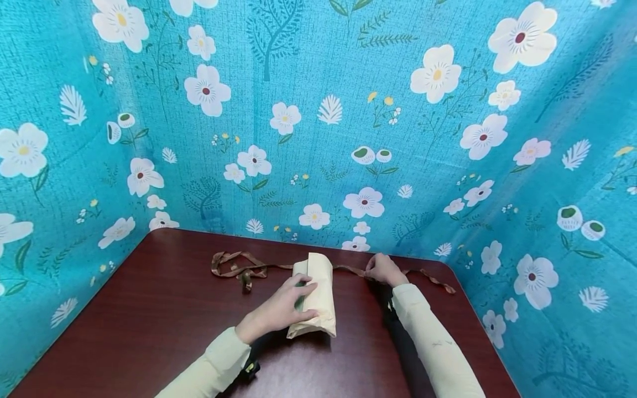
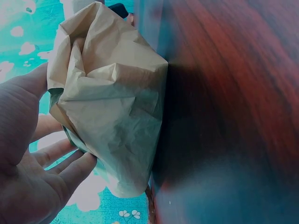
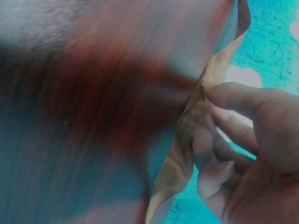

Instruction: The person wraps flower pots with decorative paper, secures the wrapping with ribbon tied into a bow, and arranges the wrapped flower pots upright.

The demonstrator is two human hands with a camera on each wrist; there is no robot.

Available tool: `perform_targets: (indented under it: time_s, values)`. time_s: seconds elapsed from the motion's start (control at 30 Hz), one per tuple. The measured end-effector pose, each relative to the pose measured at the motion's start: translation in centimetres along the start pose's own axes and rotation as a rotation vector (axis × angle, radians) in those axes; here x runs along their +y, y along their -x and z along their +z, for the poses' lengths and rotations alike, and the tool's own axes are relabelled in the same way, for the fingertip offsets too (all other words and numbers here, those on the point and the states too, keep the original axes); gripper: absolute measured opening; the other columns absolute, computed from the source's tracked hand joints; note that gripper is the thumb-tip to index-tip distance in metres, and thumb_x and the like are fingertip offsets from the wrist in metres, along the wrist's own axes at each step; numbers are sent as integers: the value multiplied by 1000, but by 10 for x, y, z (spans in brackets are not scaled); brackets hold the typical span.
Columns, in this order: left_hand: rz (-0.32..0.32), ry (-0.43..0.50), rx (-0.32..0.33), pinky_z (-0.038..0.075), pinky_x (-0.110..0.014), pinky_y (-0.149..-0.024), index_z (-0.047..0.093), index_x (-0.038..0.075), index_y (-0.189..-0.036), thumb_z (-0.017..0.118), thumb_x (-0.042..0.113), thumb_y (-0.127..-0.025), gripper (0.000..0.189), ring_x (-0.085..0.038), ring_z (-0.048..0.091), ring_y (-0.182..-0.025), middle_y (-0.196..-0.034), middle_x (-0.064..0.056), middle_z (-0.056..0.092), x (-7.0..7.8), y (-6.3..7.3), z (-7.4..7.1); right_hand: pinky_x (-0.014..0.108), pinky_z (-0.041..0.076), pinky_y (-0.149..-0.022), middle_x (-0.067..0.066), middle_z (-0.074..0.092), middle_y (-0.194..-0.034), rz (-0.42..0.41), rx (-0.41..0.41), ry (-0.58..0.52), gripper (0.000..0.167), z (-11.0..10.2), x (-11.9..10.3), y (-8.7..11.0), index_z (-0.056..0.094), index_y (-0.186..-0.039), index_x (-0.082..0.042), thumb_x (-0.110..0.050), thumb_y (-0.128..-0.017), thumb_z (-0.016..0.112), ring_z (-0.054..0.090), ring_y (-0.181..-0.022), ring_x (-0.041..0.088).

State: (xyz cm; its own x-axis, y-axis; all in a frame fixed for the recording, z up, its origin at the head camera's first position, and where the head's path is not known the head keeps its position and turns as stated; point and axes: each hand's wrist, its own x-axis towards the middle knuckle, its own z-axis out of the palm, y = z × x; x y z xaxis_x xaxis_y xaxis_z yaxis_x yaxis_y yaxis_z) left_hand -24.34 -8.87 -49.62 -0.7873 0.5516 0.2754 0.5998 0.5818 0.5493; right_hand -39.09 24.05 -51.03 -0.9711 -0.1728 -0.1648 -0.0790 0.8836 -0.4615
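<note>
A cream paper-wrapped package (image 1: 320,293) lies near the middle of the table, its near end folded and creased. My left hand (image 1: 278,304) rests on its left side with fingers spread and touching the paper. The left wrist view shows the crumpled end of the package (image 2: 114,93) close up, with the fingers lying along its edge. A long brown ribbon (image 1: 350,270) runs across the table and passes beneath the package. To the right of the package, my right hand (image 1: 384,270) pinches the ribbon (image 3: 180,149) between thumb and fingers.
The left part of the ribbon (image 1: 239,265) lies in loose loops, and its right tail (image 1: 438,282) trails toward the table's right edge. The dark red wooden table (image 1: 164,309) meets a blue flowered cloth (image 1: 308,166) at its back and sides.
</note>
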Motion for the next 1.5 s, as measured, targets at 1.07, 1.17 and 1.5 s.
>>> perform_targets:
  time_s: [1.07, 1.17, 1.5]
  values:
    - [-131, 167, -7, 45, -57, -106, 51, 15, -151, 73, 38, -93, 67, -48, 43, -140, -153, -34, 39, 9, 9, -1, 39, 62, -66, 6, 70, -99, -131, -297, -547, 61, 63, -103, 127, 60, -127, 0, -50, -93, 69, 70, -81, 16]
    - [-112, 176, 20, 45, -56, -106, 52, 13, -150, 73, 38, -93, 65, -46, 44, -139, -151, -29, 45, 8, 9, 1, 38, 61, -65, 5, 71, -96, -135, -240, -520, 62, 66, -104, 129, 62, -123, -2, -54, -90, 72, 69, -77, 15]
    - [-80, 220, 51, 45, -57, -107, 55, 12, -148, 77, 41, -91, 67, -39, 44, -141, -152, -16, 50, 3, 1, 0, 38, 60, -62, 3, 73, -87, -218, -155, -499, 58, 65, -101, 127, 66, -118, -2, -52, -90, 72, 69, -69, 14]
